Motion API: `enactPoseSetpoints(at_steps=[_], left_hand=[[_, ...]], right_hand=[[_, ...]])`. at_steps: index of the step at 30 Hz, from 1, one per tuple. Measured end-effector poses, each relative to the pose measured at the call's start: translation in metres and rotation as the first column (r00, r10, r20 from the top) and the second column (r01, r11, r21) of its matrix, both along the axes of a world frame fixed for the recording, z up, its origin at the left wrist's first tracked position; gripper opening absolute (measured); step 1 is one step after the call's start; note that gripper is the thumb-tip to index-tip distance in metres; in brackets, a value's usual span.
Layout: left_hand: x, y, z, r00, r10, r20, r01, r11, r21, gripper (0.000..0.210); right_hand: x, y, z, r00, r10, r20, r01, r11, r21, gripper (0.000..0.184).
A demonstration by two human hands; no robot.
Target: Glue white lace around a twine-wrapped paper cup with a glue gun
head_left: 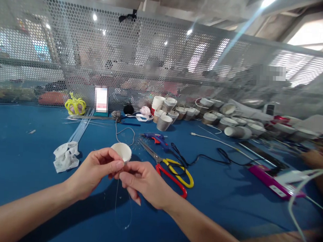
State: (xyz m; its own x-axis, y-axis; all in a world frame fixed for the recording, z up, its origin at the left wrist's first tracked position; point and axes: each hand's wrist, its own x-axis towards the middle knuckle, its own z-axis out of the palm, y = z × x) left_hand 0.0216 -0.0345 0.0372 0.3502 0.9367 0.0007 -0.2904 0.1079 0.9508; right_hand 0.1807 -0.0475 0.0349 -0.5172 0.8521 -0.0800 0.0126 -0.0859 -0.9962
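The far phone's (101,98) screen is blurred beyond reading. At near centre, the left hand (97,170) pinches a small white cup (122,152) between thumb and fingers; the right hand (146,182) curls close beside, its exact grip impossible to tell. A clear thread (116,197) loops below. Just right lie a blue glue gun (151,136) and scissors (157,158), 1 black cable (202,155) crossing the handles.

You've 1 cam, worn on your head, looking fwd & down over the worktop (27,190). It's fairly close to your L hand (93,172) and R hand (149,184), which sit low & approx. mid-pic, w/ your forearms (37,203) coming in from the L edge & bottom. Wide view: mesh screen (143,45) across the far side, ceiling (225,11) up top. Slight tilt; pic's squeezed in ht.
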Motion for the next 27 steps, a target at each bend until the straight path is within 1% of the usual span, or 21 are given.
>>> enactPoseSetpoints(at_steps=[3, 7, 11, 15, 20, 24, 27], left_hand=[[0.002, -0.001, 0.002, 0.999, -0.01, 0.045, 0.01, 1.0, -0.009, 0.02], [0.003, -0.002, 0.0, 0.996, -0.037, 0.078, 0.037, 0.999, -0.005, 0.018], [0.004, -0.003, -0.002, 0.996, -0.033, 0.082, 0.031, 0.999, 0.017, 0.016], [0.004, -0.004, -0.001, 0.996, -0.017, 0.083, 0.015, 0.999, 0.031, 0.017], [0.004, -0.004, -0.002, 0.998, 0.008, 0.07, -0.012, 0.998, 0.066, 0.018], [0.003, -0.004, -0.005, 0.996, -0.029, 0.078, 0.019, 0.991, 0.13, 0.017], [0.002, -0.003, -0.005, 0.994, -0.052, 0.098, 0.037, 0.988, 0.152, 0.017]], right_hand=[[-0.001, 0.002, -0.006, 0.991, 0.029, -0.131, -0.04, 0.995, -0.086, 0.024], [-0.003, 0.004, -0.011, 0.976, 0.055, -0.209, -0.079, 0.991, -0.109, 0.025], [-0.005, 0.003, -0.011, 0.965, 0.036, -0.261, -0.068, 0.991, -0.115, 0.023], [-0.008, 0.002, -0.011, 0.955, 0.026, -0.294, -0.06, 0.992, -0.108, 0.022], [-0.01, 0.002, -0.012, 0.952, -0.002, -0.306, -0.039, 0.991, -0.126, 0.025], [-0.011, 0.002, -0.011, 0.953, -0.012, -0.303, -0.038, 0.987, -0.158, 0.026], [-0.011, 0.002, -0.01, 0.955, -0.003, -0.297, -0.051, 0.983, -0.174, 0.027]])
